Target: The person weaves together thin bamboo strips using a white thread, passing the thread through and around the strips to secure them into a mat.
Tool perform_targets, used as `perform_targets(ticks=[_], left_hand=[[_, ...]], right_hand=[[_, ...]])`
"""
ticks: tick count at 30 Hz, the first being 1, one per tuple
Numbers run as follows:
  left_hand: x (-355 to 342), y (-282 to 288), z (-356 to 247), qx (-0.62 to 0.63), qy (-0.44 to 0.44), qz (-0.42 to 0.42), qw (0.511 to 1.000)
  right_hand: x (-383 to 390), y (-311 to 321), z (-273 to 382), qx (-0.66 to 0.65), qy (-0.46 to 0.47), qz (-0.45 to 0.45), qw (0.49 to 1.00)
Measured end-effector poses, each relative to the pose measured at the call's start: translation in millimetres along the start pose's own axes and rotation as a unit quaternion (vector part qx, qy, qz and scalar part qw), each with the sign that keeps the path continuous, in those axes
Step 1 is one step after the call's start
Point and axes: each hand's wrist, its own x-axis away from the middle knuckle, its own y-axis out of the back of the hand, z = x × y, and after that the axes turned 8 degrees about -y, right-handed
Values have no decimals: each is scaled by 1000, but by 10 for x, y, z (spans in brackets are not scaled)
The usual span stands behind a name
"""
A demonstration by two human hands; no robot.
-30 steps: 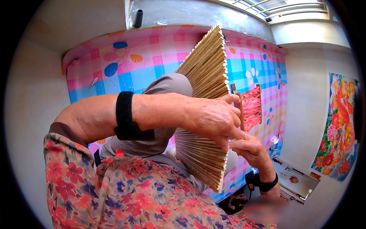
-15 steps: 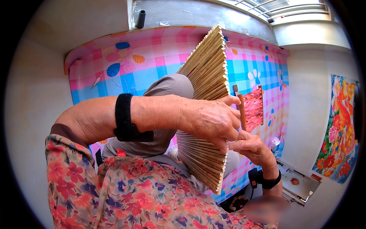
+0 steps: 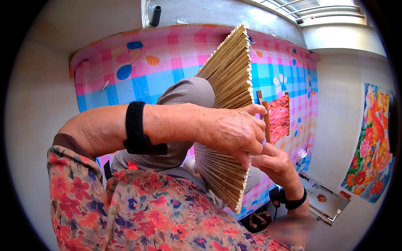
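We note the right hand (image 3: 274, 165) has risen beside the fanned mat of pale bamboo slats (image 3: 228, 117), pinching a brown wooden stick (image 3: 265, 121). Left hand (image 3: 230, 131) keeps clamped over the mat's edge; the work carries on.

a pink and blue checked cloth (image 3: 167, 54) with leaf and flower prints covers the surface behind. a grey cloth bundle (image 3: 184, 96) lies against it. a red slatted piece (image 3: 279, 117) rests on the cloth to the right. a bright poster with an orange fish and flowers (image 3: 372, 146) hangs at the far right. a dark tube (image 3: 155, 15) sits on the grey ledge at the top.
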Motion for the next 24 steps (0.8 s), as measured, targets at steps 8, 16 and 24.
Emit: perform_targets(ticks=[8,16,24], left_hand=[[43,-49,18,-1,20,-15,1000],[-56,-8,95,13,-2,15,1000],[-53,-10,77,22,-9,-2,1000]], right_hand=[[-65,-144,-79,-28,13,-29,999],[119,-90,-39,-41,-50,-40,997],[105,-25,-58,-95,-53,2,994]])
